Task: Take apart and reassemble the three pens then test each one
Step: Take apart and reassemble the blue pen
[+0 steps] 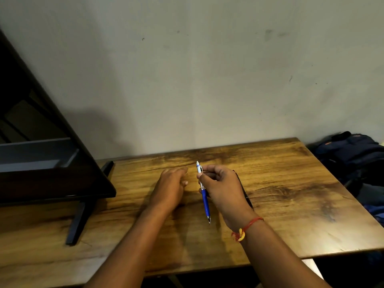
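Observation:
A blue pen (204,199) with a clear upper barrel and a white push button is held almost upright, tip pointing down toward me, above the wooden table (280,194). My right hand (222,188) grips it around the clear upper part. My left hand (170,188) hovers just left of the pen with fingers loosely apart and holds nothing. A dark thin object (246,194), possibly another pen, shows partly behind my right hand. No other pen is visible.
A dark monitor (41,152) on a black stand (76,221) fills the table's left side. A dark blue backpack (353,154) lies off the table's right edge. A plain wall runs behind the table.

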